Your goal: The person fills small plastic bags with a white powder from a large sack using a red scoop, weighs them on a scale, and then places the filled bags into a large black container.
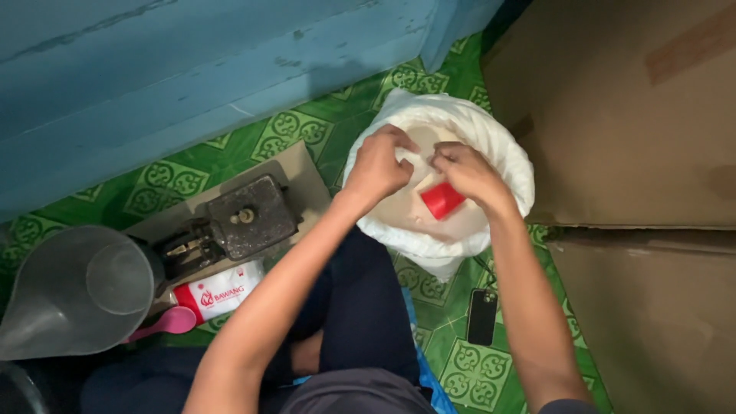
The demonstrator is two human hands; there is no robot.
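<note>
Red cup (442, 201) low in the white sack (512, 157) of pale powder, right hand (469, 175) fingers closed on it; left hand (377, 165) fingers pinching the sack's rolled rim. Best scooped with rim held taut. Left, beside a dark metal machine (249, 216), a red-and-white packet (218, 292); brown cardboard (636, 115) right.

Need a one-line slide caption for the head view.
Both hands, left and right, over an open white sack, red cup beneath.
</note>
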